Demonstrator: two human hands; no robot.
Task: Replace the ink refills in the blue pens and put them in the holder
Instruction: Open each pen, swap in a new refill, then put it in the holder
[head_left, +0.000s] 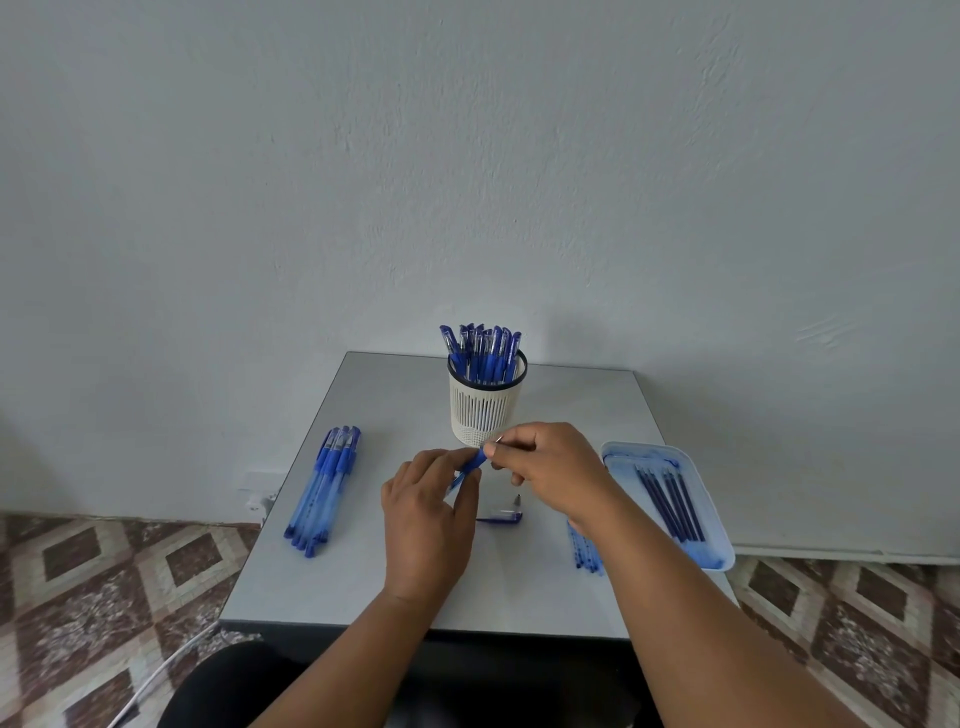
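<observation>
A person's two hands worked one blue pen above a small grey table, just in front of the holder.

From the left: a bundle of blue pens lay on the table; the white slotted holder stood upright at the middle rear, packed with capped blue pens; a pen cap lay below the hands; loose refills lay beside a pale tray holding dark refills. The left hand curled round the pen's barrel, while the right hand pinched its tip end, fingers bent, both forearms reaching in from the near edge.
</observation>
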